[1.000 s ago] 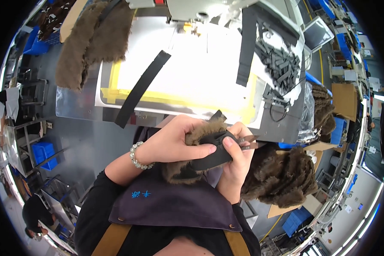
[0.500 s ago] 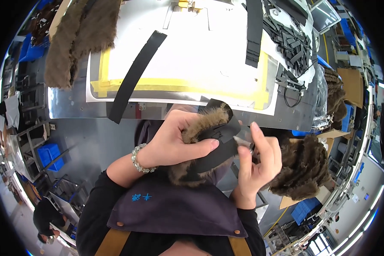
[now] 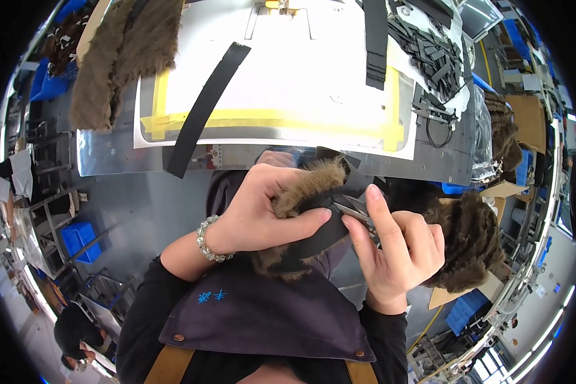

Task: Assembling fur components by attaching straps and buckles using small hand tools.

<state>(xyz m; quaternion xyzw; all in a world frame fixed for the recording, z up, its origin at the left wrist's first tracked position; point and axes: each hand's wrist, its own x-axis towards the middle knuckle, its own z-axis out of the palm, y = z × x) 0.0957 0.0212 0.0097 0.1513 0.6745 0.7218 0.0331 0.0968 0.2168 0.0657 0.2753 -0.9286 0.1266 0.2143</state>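
Snips (image 3: pixel 357 214), right fingers (image 3: pixel 386 224) gripping, moved over black band (image 3: pixel 322 239); left fingers (image 3: pixel 301 226) pinching shaggy fur (image 3: pixel 320 177)

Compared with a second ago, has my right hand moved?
Yes. Judged against the near edge of the table, your right hand has shifted toward your body and now shows farther from that edge.

Open white worktop (image 3: pixel 275 80), black strip (image 3: pixel 210 109) at left, scrap pile (image 3: pixel 436 59) right
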